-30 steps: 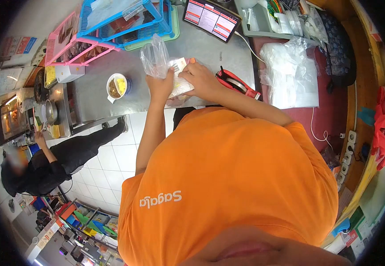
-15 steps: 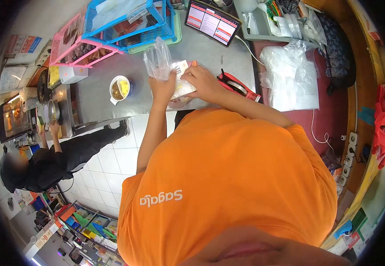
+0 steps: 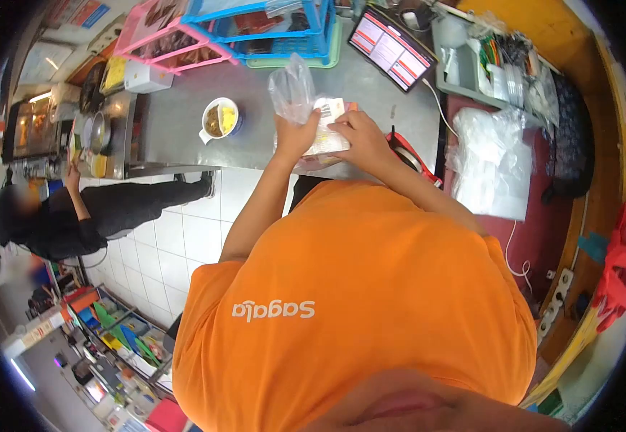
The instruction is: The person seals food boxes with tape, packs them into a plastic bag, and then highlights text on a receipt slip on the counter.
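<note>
A clear plastic bag with a white printed package inside stands at the counter's near edge, its top sticking up loosely. My left hand is closed on the bag's left side, thumb towards a small white label. From the right, my right hand pinches at the package beside the label, fingertips on its surface. The package is partly hidden by both hands. To the left sits a white paper bowl holding yellow and brown food. A red-edged item lies beside my right forearm.
Blue and pink plastic racks stand at the counter's back. A tablet is cabled at the back right. White plastic bags lie right, below a grey utensil bin. Another person works at left.
The view has shifted, so the counter appears further right. My right fingers have moved to the label's edge, while both hands stay on the bagged package. The other person's arms have moved.
</note>
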Demonstrator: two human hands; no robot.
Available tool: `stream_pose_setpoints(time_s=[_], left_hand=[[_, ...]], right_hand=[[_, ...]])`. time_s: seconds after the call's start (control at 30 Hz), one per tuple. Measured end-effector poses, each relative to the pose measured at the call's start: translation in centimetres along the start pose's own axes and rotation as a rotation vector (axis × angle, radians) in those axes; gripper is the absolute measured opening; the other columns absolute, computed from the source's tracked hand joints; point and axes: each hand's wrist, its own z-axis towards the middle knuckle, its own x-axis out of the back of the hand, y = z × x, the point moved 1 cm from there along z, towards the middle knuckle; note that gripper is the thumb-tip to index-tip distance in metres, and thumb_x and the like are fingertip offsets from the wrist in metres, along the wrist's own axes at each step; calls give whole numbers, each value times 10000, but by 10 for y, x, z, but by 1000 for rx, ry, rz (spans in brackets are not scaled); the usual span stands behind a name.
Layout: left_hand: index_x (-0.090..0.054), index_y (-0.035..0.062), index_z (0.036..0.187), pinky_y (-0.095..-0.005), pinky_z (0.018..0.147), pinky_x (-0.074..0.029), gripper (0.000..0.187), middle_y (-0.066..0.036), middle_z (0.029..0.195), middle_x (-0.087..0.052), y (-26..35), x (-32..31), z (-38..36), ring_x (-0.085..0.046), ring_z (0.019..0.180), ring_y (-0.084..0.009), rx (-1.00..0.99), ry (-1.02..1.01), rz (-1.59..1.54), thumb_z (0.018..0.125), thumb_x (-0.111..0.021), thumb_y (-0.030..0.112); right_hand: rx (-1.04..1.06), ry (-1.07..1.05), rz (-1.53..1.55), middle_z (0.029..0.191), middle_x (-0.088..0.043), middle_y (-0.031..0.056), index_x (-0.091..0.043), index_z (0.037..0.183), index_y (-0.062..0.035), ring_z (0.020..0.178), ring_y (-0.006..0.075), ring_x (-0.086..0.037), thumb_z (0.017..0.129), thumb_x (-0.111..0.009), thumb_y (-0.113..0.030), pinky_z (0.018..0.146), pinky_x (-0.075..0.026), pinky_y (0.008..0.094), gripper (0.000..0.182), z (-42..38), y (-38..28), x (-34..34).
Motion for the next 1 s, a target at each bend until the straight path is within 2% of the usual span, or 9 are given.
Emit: stream_pose_setpoints(time_s=[0.17,0.37,0.47,0.53,0.67,0.73,0.77,0.83,1.0], left_hand=[[-589,-21,1011,-451,848,-408,378,-232,1004,-572,3,0,-2,-544,939,-394,16,82,-5,721,-681,203],[-593,-8,1018,-465,843,-400,406,-222,987,-564,-2,-1,-1,-523,957,-391,-8,41,50,715,-687,246],[-596,-9,1011,-458,821,-418,432,-223,965,-588,-4,2,3,-548,916,-389,-33,73,39,704,-713,273],[-634,-18,949,-451,787,-440,444,-234,885,-628,10,12,10,-570,850,-395,70,-35,25,713,-716,350],[-669,-22,873,-445,767,-454,476,-252,812,-644,-3,14,22,-585,812,-402,40,-30,87,730,-692,432],[-635,-32,942,-377,694,-482,376,-175,866,-666,-4,14,25,-648,796,-260,49,-59,150,773,-698,298],[-635,-32,942,-377,694,-482,376,-175,866,-666,-4,14,27,-648,796,-260,49,-56,149,773,-698,298],[-642,-38,941,-406,680,-487,438,-219,826,-661,4,18,31,-660,785,-314,61,-134,235,793,-661,373],[-647,-62,850,-448,690,-478,562,-289,786,-623,16,21,46,-630,786,-404,101,-197,393,818,-572,494]], right_hand=[[-32,-17,-16,984,-549,69,-629,992,-53,978,265,-513,578,-769,-188,823,-426,367,457,3,-2,0],[36,27,-122,1108,-558,54,-617,1001,-69,1043,260,-495,551,-781,-224,865,-402,407,504,3,-6,2],[-14,-49,-145,1204,-539,60,-598,1054,-73,1125,286,-465,583,-773,-300,918,-372,429,552,2,-4,0],[-9,-51,-108,1280,-506,59,-571,1124,-68,1200,329,-430,643,-749,-342,974,-334,428,582,4,-4,3],[-5,-47,-119,1266,-521,77,-588,1119,-75,1226,338,-414,703,-719,-353,992,-317,436,517,12,3,0],[34,-14,-120,1203,-557,85,-634,1039,-66,1162,322,-461,741,-712,-297,956,-360,413,385,18,10,-1],[36,-16,-120,1203,-557,85,-634,1039,-66,1162,322,-461,741,-712,-297,956,-360,413,385,22,14,-1],[-108,-52,163,1131,-585,100,-679,912,-51,1085,316,-493,750,-694,-255,921,-399,385,260,29,21,-3],[-70,-8,120,1054,-610,82,-669,887,-24,890,239,-560,754,-710,-173,737,-471,314,203,41,32,-9]])
